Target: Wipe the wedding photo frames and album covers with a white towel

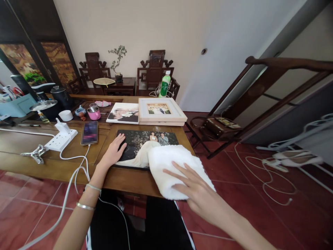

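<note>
A wedding photo panel (137, 144) with a dark background lies flat near the front edge of the wooden table. My left hand (116, 149) rests open on the panel's left edge, fingers stretched out. On the right, my right hand (192, 184) holds a folded white towel (171, 156), its fingers spread over the cloth and one finger tucked at a fold. The towel covers the lower right part of the panel and hangs past the table's edge.
Behind the panel lie a white photo book (123, 118) and a stacked white picture frame (179, 113), with a green bottle (164, 85) beyond. To the left are a charging phone (89, 132), a power strip (61, 139), a pink cup (94, 113) and cables. A wooden chair (281, 64) stands right.
</note>
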Available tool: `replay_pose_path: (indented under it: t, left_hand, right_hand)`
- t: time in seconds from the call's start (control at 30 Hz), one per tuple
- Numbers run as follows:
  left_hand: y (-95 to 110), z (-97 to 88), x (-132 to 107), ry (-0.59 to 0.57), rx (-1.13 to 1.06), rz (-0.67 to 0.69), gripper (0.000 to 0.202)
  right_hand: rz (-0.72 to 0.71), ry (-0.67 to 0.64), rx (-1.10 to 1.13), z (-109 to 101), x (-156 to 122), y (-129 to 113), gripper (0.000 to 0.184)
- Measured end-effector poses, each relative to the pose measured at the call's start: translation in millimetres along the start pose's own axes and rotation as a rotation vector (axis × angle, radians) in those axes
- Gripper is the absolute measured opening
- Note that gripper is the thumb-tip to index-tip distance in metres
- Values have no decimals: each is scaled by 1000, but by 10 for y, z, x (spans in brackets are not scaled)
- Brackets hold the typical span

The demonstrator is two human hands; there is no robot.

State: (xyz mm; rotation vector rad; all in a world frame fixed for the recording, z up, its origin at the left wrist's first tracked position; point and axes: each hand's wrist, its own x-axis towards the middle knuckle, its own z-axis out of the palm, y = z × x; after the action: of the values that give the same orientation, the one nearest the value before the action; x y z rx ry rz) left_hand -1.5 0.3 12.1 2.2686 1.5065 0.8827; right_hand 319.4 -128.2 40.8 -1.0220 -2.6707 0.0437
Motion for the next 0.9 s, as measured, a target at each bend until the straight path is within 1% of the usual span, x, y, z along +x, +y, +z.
replay_pose_path:
  t: [0.03, 0.1, 0.2, 0.33, 0.4, 0.47, 0.5, 0.57, 0.7, 0.8, 0.87, 0.9]
  left_hand:
    - [-12, 4, 1, 3, -1, 2, 48]
    - [-37, 8, 2, 3, -4, 2, 48]
    - [-70, 5, -1, -10, -13, 9, 47]
    - [-106, 2, -7, -7, -35, 18, 45]
    - [-121, 5, -8, -3, -38, 17, 44]
    - [-130, 10, -8, 0, -32, 13, 45]
    - [-132, 12, -7, 1, -29, 13, 45]
    - [-129, 14, -4, -4, -22, 16, 45]
    - [-104, 13, 1, -12, -3, 8, 46]
    - [-90, 14, 4, 2, -1, 3, 47]
    - [-87, 14, 5, 5, -7, 8, 46]
    - [-86, 13, 6, 2, -9, 10, 47]
  right_hand:
    - [-14, 6, 10, -8, -14, -5, 57]
    - [-20, 28, 21, 7, 35, 87, 57]
    - [18, 65, 18, 92, 265, 423, 63]
    - [140, 84, -19, 199, 693, 931, 68]
    - [182, 77, -29, 216, 857, 1080, 68]
    - [195, 69, -33, 213, 926, 1110, 69]
    - [191, 68, -34, 208, 915, 1077, 69]
    - [166, 72, -31, 190, 803, 922, 70]
    - [86, 69, -6, 117, 341, 385, 68]
    - [19, 53, 14, 35, 21, 31, 59]
    - [-15, 41, 27, -7, -87, -62, 55]
    - [-21, 36, 35, -18, -102, -51, 55]
